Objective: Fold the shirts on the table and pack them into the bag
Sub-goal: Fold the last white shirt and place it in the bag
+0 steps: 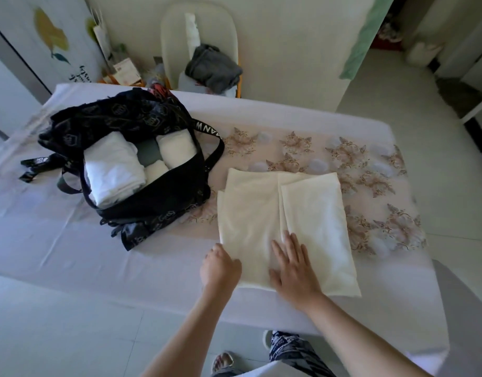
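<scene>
Fingers (294, 246) flat on shirt (250, 213), floral tablecloth (370, 164)

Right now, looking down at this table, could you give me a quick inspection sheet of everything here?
Surface: table under a pale cloth with a floral panel.
Job's things: cream shirt, partly folded, lies flat; open black bag beside it holds folded white shirts.
Clutter: nothing seen.
Hands: left hand grips the shirt's near-left edge; right hand rests flat on it.
Cables: nothing seen.
Surroundings: chair behind the table with grey clothes; tiled floor.
</scene>
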The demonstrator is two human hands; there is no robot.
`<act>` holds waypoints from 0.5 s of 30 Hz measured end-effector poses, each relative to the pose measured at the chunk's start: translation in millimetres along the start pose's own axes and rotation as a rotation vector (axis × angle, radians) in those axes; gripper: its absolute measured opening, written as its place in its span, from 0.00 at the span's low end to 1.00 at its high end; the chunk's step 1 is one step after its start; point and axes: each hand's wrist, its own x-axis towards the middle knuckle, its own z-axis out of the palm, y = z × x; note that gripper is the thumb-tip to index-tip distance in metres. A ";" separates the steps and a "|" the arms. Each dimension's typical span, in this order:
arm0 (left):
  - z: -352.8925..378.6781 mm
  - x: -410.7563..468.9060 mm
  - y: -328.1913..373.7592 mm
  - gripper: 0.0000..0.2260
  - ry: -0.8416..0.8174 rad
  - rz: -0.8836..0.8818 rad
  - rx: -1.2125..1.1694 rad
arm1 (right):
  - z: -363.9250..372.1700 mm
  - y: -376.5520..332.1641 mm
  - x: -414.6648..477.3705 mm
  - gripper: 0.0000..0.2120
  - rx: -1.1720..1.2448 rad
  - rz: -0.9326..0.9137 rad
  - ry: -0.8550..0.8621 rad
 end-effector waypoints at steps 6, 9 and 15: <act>-30.2 4.3 17.0 0.06 -0.071 0.076 -0.197 | -10.4 -7.9 -23.8 0.37 0.050 0.163 -0.114; -47.9 1.4 27.6 0.10 -0.043 0.143 -0.353 | -24.9 -25.0 -24.9 0.36 0.091 0.126 -0.131; -52.7 -29.3 79.5 0.16 -0.205 0.521 -0.217 | -71.3 -13.2 -21.2 0.20 0.960 0.363 -0.012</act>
